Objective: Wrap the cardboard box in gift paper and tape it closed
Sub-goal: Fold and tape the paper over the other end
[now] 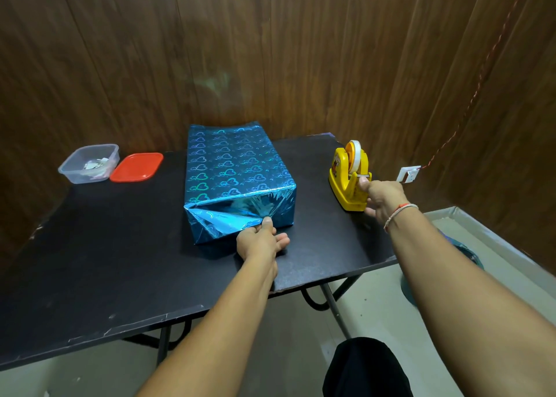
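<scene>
A box wrapped in shiny blue heart-patterned gift paper [234, 168] lies in the middle of the black table [120, 261]. Its near end has folded flaps. My left hand [263, 240] presses its thumb on the folded flap at the near end, the other fingers loosely curled on the table. A yellow tape dispenser [349, 177] with a white tape roll stands to the right of the box. My right hand [380, 196] is at the dispenser's front, thumb and fingers pinching the tape end at the cutter.
A clear plastic container [90, 163] with scraps and its red lid [137, 167] sit at the table's far left. Wood-panelled walls close in behind and to the right. The table's near right edge drops to the floor, where a blue-green object [469, 255] lies.
</scene>
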